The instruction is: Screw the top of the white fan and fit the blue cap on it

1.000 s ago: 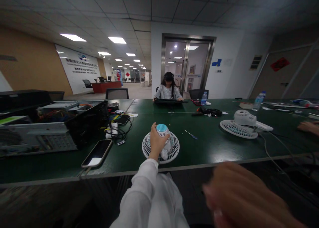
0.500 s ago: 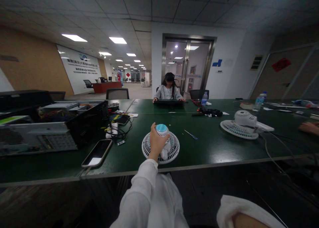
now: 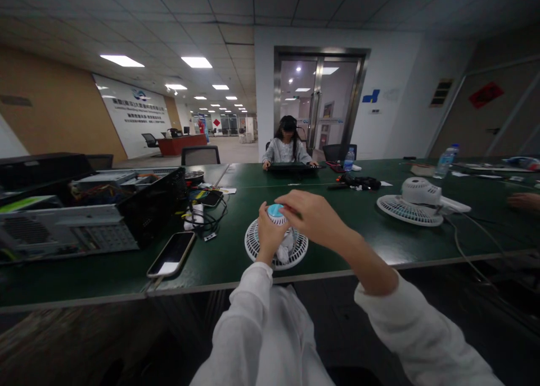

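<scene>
- fingers of the left hand (image 3: 270, 237) are wrapped round the raised middle of a white fan (image 3: 291, 242), gripping it just below its light blue top (image 3: 275, 210).
- and the right hand (image 3: 316, 217)?
- it reaches over from the right, its fingers bent down at the edge of that blue top. something dark shows by them, too small to name, so i cannot tell whether they grip anything.
- where does the fan sit?
- face down on the green table (image 3: 223, 256), near the front edge. its round grille spreads out on both sides of the left hand.
- what lies to the left?
- a phone (image 3: 172, 254), close to the table's edge, with black cables (image 3: 211, 227) behind it. farther left stands an open computer case (image 3: 76, 228), wires showing inside.
- and to the right?
- a second fan (image 3: 421, 192), also grille down, well apart from the first. beyond it is a water bottle (image 3: 446, 162), and a co-worker's hand (image 3: 523, 201) shows at the far right.
- who is opposite?
- a person (image 3: 287, 148) sits across the table, both hands at a flat black thing (image 3: 294, 171). another bottle (image 3: 349, 159) stands near it.
</scene>
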Tool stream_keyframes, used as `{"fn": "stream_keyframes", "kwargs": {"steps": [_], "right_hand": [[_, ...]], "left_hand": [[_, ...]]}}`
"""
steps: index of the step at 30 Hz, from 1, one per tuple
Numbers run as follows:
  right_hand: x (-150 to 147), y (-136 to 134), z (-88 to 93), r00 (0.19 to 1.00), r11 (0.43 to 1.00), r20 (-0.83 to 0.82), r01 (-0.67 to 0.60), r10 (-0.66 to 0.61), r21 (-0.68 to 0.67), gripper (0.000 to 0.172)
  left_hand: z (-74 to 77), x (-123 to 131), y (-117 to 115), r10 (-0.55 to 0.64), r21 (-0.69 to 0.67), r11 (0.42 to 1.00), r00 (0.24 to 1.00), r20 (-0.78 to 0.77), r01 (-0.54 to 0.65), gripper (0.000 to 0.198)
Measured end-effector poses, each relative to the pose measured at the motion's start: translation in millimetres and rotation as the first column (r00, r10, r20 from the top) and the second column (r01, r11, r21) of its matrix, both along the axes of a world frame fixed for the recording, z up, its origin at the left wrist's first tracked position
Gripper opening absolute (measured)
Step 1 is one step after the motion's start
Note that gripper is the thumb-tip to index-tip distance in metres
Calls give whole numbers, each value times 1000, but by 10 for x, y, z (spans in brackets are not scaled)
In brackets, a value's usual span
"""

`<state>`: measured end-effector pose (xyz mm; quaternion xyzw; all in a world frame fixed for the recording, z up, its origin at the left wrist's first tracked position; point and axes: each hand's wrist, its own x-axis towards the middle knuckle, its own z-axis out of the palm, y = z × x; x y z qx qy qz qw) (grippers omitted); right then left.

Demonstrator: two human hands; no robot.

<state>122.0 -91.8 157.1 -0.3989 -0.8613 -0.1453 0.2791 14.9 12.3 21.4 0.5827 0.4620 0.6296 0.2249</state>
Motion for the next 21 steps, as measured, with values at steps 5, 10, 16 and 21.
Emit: {"fn": "stream_keyframes", "kwargs": {"steps": [5, 10, 16, 21], "right_hand": [[60, 1015, -166, 975, 939, 199, -20, 94, -344, 27], [20, 1143, -134, 930, 928, 359, 64, 78, -368, 23], [-176, 1099, -165, 923, 920, 365, 244, -124, -306, 25], [-345, 1052, -318, 890, 848, 278, 438, -361, -300, 34]], "left_hand": [[-14, 3, 20, 9, -33, 999, 999, -41, -11, 83], [-22, 0, 25, 13, -50, 999, 999, -50, -16, 84], [11, 2, 2, 16, -21, 1000, 999, -41, -17, 80], [12, -7, 8, 7, -17, 1000, 999, -45, -8, 82]]}}
